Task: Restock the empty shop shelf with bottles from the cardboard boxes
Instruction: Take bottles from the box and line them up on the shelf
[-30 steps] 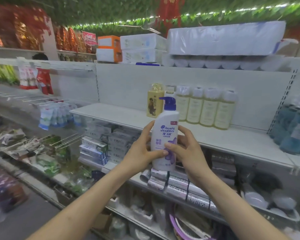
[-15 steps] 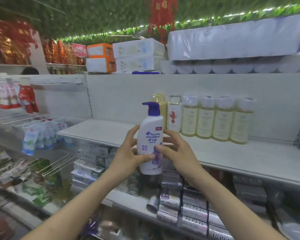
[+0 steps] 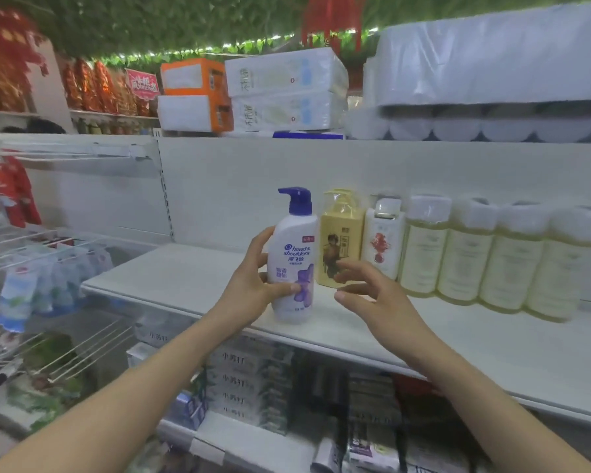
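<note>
The white pump bottle (image 3: 292, 261), carried in both hands 0.5 s ago, is now stood on the shelf (image 3: 185, 278) beside the yellow bottle (image 3: 340, 240). It is gripped by the left hand (image 3: 253, 285); the right hand (image 3: 372, 291) has been released, fingers spread, so placement seems nearly done.

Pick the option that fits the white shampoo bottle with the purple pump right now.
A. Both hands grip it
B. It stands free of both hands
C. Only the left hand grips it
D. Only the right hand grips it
C: the left hand wraps the white shampoo bottle on the shelf, while the right hand is open and clear of it.
</note>
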`<state>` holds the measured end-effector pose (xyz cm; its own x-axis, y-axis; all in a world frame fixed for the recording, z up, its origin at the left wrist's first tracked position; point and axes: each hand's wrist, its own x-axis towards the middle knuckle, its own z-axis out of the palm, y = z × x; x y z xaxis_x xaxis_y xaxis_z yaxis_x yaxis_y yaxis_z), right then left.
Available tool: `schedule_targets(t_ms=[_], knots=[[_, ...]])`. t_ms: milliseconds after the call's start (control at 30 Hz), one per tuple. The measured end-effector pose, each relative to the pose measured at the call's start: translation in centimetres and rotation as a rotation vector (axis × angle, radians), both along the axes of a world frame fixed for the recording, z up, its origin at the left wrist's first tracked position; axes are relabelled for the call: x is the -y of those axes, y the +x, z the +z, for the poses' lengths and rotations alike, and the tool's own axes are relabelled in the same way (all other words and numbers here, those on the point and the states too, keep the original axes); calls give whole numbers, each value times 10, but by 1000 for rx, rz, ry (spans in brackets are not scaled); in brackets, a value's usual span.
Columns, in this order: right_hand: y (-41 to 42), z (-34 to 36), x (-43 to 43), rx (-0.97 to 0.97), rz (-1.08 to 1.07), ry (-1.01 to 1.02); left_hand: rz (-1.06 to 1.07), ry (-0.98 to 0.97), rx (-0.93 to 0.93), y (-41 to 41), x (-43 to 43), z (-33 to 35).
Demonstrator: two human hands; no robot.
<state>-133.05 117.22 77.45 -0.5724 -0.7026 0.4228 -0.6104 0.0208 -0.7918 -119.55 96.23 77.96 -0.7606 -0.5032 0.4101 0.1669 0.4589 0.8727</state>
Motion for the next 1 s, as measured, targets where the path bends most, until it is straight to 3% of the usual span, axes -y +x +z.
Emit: schedule_targets(t_ms=[233, 600, 733, 833, 1000], knots=[[-23, -15, 58, -97, -193, 90, -113, -1, 29, -58, 91, -17], [-26, -18, 112, -609, -427, 341, -327, -24, -20, -134, 150, -25], [-25, -21, 113, -761, -489, 429, -313, -118, -44, -150, 149, -26], [-27, -23, 111, -798, -493, 440, -264, -259, -11, -153, 151, -27], [-29, -25, 110, -821, -493, 407, -192, -321, 31, -158, 153, -29]])
